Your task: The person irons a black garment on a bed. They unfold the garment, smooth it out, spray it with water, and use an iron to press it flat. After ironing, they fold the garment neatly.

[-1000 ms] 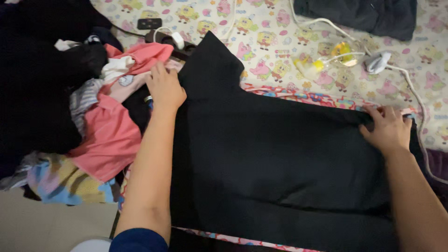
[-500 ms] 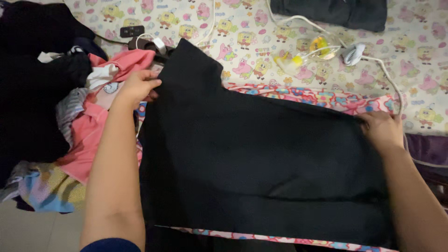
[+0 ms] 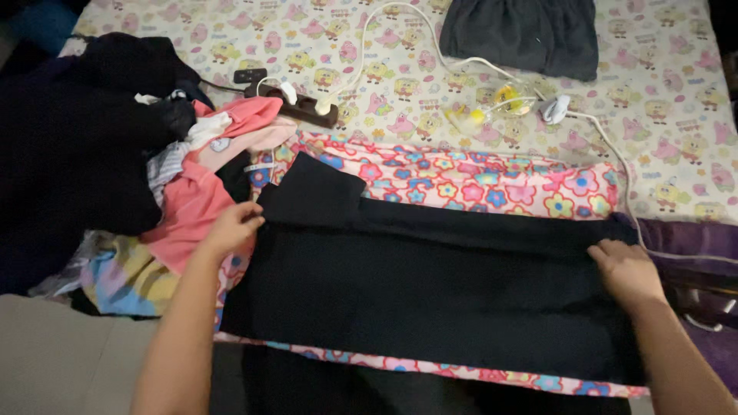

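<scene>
On the flowered cloth [image 3: 492,180], left hand [image 3: 231,228] and right hand [image 3: 626,269] pinch opposite ends of the black garment [image 3: 430,288].

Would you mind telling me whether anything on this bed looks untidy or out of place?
Yes: a dark power strip with white cables lies on the cartoon-print sheet, and a jumbled pile of pink and black clothes sits left of the flat black garment.

Cartoon-print bed [image 3: 692,100] — clothes pile [image 3: 115,169], power strip [image 3: 296,106], floral cloth [image 3: 477,180].

Head view, steeply down, close
</scene>
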